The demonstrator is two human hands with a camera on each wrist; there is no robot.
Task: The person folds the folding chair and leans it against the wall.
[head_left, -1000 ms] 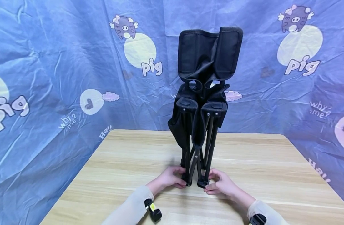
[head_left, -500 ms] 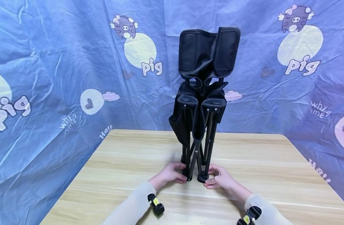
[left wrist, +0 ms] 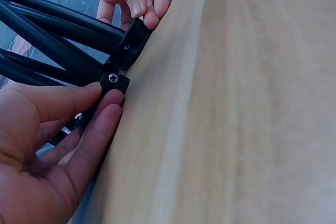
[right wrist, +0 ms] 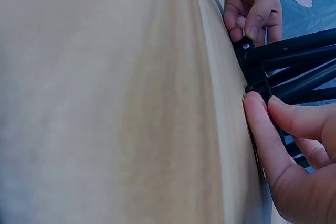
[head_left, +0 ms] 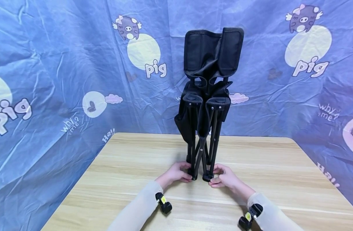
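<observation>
A folded black camping chair point(head_left: 206, 106) stands upright near the middle of the table, its fabric gathered and its thin legs bunched together. My left hand point(head_left: 176, 172) holds the front left foot low down. In the left wrist view, the thumb lies by a screw on that black plastic foot point(left wrist: 113, 80), with fingers on its outer side. On the opposite side, my right hand point(head_left: 227, 177) pinches the front right foot between thumb and fingers. From the right wrist, that foot point(right wrist: 257, 86) shows close over the wood, partly covered by the fingertips.
The pale wooden table point(head_left: 130, 160) extends around the chair on every side. Behind it hangs a blue sheet point(head_left: 78, 57) printed with pigs and words, also running along both sides. A small black camera point(head_left: 165, 205) is strapped to the left wrist, another point(head_left: 245, 221) to the right.
The chair has slid away from me toward the table's back edge, both hands moving along with it. Their hold on the feet looks the same.
</observation>
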